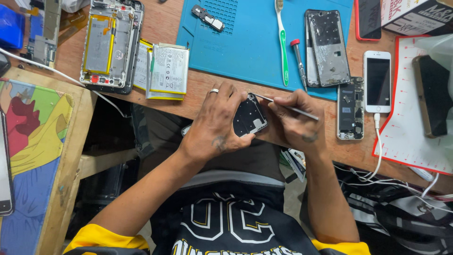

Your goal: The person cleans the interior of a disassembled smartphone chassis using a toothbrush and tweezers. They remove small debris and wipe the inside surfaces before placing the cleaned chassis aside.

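Two hands at desk edge (pixel 198 111), left hand (pixel 214 125) gripping phone frame (pixel 250 115), right hand (pixel 297 120) pinching probably tweezers (pixel 292 109).

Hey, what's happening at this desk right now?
A person is working on an opened phone frame, gripping it in the left hand over the desk edge. The right hand holds a thin metal tool with its tip at the frame's top corner. A blue mat behind carries a toothbrush, a screwdriver and another stripped phone.
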